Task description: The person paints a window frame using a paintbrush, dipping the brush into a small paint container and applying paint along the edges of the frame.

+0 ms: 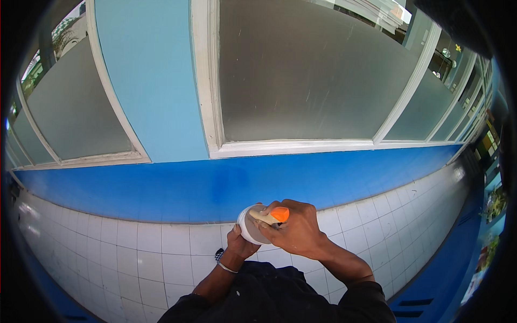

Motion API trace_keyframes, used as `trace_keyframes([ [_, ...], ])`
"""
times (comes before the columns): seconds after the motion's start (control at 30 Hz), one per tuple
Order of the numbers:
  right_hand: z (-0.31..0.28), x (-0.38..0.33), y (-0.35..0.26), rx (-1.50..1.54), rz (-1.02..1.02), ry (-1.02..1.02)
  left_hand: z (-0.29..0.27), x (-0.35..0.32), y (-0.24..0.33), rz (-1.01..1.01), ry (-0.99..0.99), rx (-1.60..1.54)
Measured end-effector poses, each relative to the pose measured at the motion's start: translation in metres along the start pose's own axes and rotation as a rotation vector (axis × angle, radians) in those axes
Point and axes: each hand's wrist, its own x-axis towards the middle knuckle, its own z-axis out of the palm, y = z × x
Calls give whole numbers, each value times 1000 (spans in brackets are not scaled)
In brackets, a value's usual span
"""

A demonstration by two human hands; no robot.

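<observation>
My left hand [240, 243] is wrapped around a round white tub [245, 232] from its left and underside, in front of my body. The inside of the tub looks greyish. In my right hand [299, 229] is what looks like a paintbrush [263, 217], with a pale handle and an orange end. It slants over the tub's mouth, its orange end up by my knuckles. My fingers and the tub hide its working end.
Ahead stands a wall with a dark blue lower band [323, 180] and a light blue panel [148, 75]. White-framed frosted windows [312, 75] sit above the band. White floor tiles [177, 266] lie below. Plants [494, 204] show at the far right.
</observation>
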Motion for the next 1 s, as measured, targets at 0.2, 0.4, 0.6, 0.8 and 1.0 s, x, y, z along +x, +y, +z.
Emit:
trace_keyframes([
  [0.2, -2, 0, -1, 310, 121, 105, -10, -4, 6, 37, 20, 79],
  [0.4, 1, 0, 2, 644, 270, 190, -20, -7, 11, 85, 22, 26],
  [0.6, 13, 12, 4, 793, 368, 177, -35, -2, 24, 37, 8, 25],
  [0.8, 27, 40, 13, 1048, 611, 249, -52, 0, 61, -6, -53, -6],
  [1.0, 71, 68, 17, 1224, 551, 503, -58, 6, 127, -65, 125, 28],
])
